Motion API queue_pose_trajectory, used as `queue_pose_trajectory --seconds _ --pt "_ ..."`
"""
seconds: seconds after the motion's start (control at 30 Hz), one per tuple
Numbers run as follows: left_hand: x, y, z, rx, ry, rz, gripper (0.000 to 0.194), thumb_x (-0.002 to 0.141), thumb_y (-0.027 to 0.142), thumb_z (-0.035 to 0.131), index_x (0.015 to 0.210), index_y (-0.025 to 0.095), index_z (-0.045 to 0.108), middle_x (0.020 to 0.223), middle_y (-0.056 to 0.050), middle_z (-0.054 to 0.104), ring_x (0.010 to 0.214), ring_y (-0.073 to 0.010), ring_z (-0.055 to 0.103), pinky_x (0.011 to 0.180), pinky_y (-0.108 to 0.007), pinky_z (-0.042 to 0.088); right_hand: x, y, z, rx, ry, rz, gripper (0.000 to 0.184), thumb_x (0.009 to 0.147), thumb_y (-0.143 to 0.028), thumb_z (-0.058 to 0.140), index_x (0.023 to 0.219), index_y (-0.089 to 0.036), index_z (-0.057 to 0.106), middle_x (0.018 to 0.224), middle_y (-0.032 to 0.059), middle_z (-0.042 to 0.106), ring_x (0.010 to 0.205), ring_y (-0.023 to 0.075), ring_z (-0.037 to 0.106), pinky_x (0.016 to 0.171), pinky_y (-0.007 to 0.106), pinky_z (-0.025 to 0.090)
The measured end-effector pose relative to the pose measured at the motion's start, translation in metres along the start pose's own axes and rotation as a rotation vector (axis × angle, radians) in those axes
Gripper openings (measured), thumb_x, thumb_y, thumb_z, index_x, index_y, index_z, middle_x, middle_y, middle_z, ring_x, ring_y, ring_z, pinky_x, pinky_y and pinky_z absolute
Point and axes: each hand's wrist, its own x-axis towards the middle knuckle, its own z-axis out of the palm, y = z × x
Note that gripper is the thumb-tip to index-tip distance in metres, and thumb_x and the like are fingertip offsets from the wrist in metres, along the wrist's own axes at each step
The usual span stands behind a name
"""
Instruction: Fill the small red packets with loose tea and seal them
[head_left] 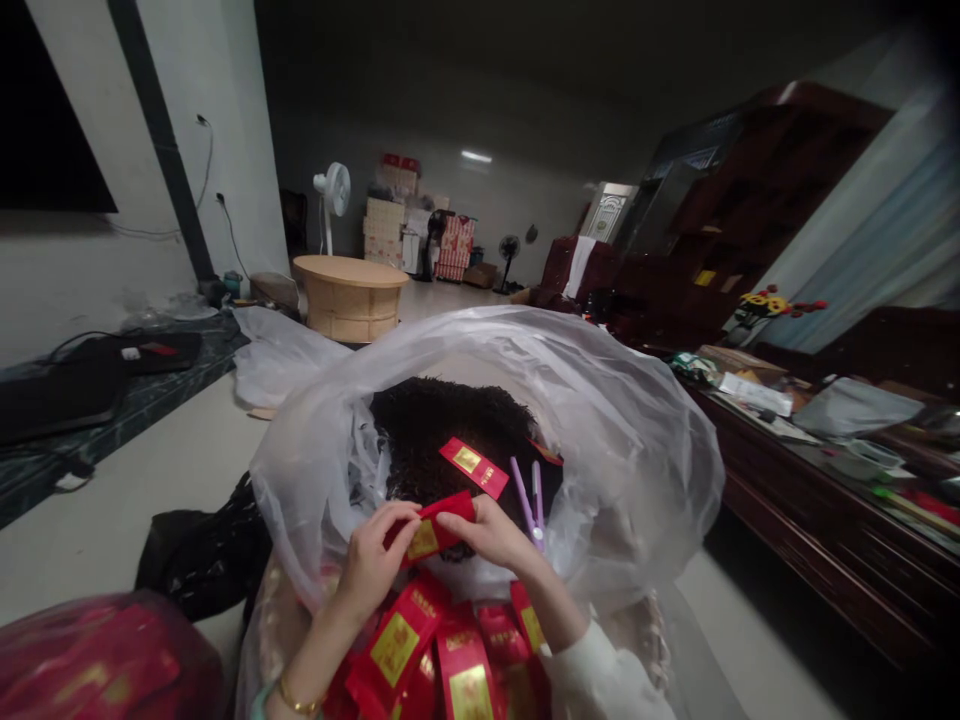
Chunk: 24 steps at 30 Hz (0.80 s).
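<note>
Between both hands is a red packet (424, 541) with a gold label, held above an open plastic bag (637, 440). My left hand (379, 548) pinches its left end, and my right hand (487, 530) grips the right end with the thumb on top. Dark, loose leaf-like stuff (450, 410) fills the bag. On that dark heap lie another red packet (474, 467) and a purple tong-like tool (530, 505), its two arms apart. Several more red and gold packets (469, 665) are piled below my hands, close to my body.
At lower left sits a clear bag of red packets (112, 660), beside a black plastic bag (202, 560). A round wooden table (350, 270) stands beyond the work. On the right, a long dark cabinet (795, 510) carries papers and clutter.
</note>
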Motion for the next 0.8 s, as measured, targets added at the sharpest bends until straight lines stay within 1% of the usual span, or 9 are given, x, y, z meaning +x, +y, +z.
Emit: queue_pose_trajectory --seconds 0.07,0.13,0.27,0.37,0.47,0.57,0.67,0.73,0.8 --pt "0.002 0.003 -0.005 -0.063 -0.105 -0.163 0.034 0.082 0.042 0.055 0.105 0.019 0.067 0.080 -0.004 0.073 0.074 -0.0196 0.066 0.072 -0.029 0.052 -0.005 -0.005 -0.001 -0.143 0.042 -0.098 0.036 0.087 -0.048 0.053 0.078 -0.018 0.071 0.064 -0.0022 0.063 0.062 0.0130 0.055 0.083 0.035 0.046" --pt "0.007 0.007 -0.013 -0.096 -0.231 -0.281 0.050 0.082 0.047 0.054 0.122 0.017 0.060 0.077 -0.004 0.074 0.069 -0.0198 0.066 0.068 -0.030 0.053 -0.010 -0.013 -0.001 -0.296 0.035 -0.189 0.031 0.090 -0.041 0.051 0.074 -0.021 0.069 0.066 -0.0023 0.064 0.068 0.0143 0.057 0.100 0.045 0.036" --pt "0.018 0.020 -0.028 -0.130 -0.471 -0.306 0.037 0.076 0.047 0.062 0.100 0.021 0.073 0.103 -0.008 0.074 0.102 -0.0259 0.064 0.093 -0.035 0.047 -0.021 -0.033 0.002 -0.451 -0.084 -0.311 0.028 0.091 -0.030 0.049 0.070 -0.022 0.065 0.075 -0.0005 0.066 0.087 0.0173 0.058 0.112 0.053 0.015" --pt "0.019 0.022 -0.028 -0.276 -0.563 -0.321 0.038 0.074 0.046 0.067 0.105 0.024 0.072 0.110 -0.007 0.072 0.107 -0.0249 0.062 0.098 -0.037 0.045 -0.024 -0.042 0.005 -0.493 -0.133 -0.349 0.023 0.090 -0.022 0.048 0.072 -0.022 0.063 0.076 -0.0001 0.067 0.094 0.0186 0.057 0.113 0.055 0.010" --pt "0.012 0.015 -0.020 -0.440 -0.545 -0.414 0.044 0.075 0.049 0.066 0.112 0.024 0.068 0.107 -0.008 0.072 0.098 -0.0229 0.065 0.087 -0.035 0.051 -0.023 -0.043 0.007 -0.551 -0.133 -0.338 0.023 0.089 -0.021 0.049 0.069 -0.021 0.060 0.071 0.0002 0.064 0.092 0.0195 0.057 0.112 0.055 0.013" --pt "0.004 0.005 -0.009 -0.604 -0.507 -0.512 0.047 0.071 0.050 0.071 0.108 0.021 0.068 0.101 -0.008 0.072 0.091 -0.0213 0.067 0.080 -0.031 0.053 -0.020 -0.041 0.010 -0.573 -0.119 -0.329 0.024 0.091 -0.025 0.048 0.070 -0.020 0.059 0.074 0.0014 0.064 0.089 0.0188 0.058 0.110 0.053 0.020" --pt "-0.002 0.000 -0.002 -0.748 -0.452 -0.592 0.049 0.067 0.050 0.075 0.102 0.018 0.068 0.088 -0.006 0.073 0.076 -0.0164 0.067 0.070 -0.025 0.053 -0.013 -0.036 0.009 -0.478 -0.087 -0.360 0.033 0.093 -0.033 0.045 0.067 -0.019 0.059 0.073 0.0024 0.064 0.079 0.0163 0.059 0.098 0.041 0.040" --pt "-0.004 0.000 -0.001 -0.811 -0.440 -0.646 0.050 0.068 0.052 0.074 0.101 0.016 0.066 0.079 -0.005 0.072 0.063 -0.0127 0.065 0.059 -0.021 0.052 -0.005 -0.028 0.002 -0.363 0.031 -0.366 0.037 0.095 -0.035 0.041 0.069 -0.019 0.062 0.076 0.0041 0.066 0.078 0.0156 0.060 0.083 0.032 0.047" --pt "-0.005 0.000 -0.002 -0.850 -0.431 -0.690 0.048 0.069 0.053 0.073 0.096 0.014 0.066 0.075 -0.005 0.071 0.055 -0.0109 0.062 0.052 -0.020 0.050 0.005 -0.014 -0.008 -0.336 0.245 -0.333 0.033 0.095 -0.033 0.040 0.079 -0.020 0.065 0.088 0.0067 0.069 0.087 0.0170 0.062 0.081 0.030 0.047"
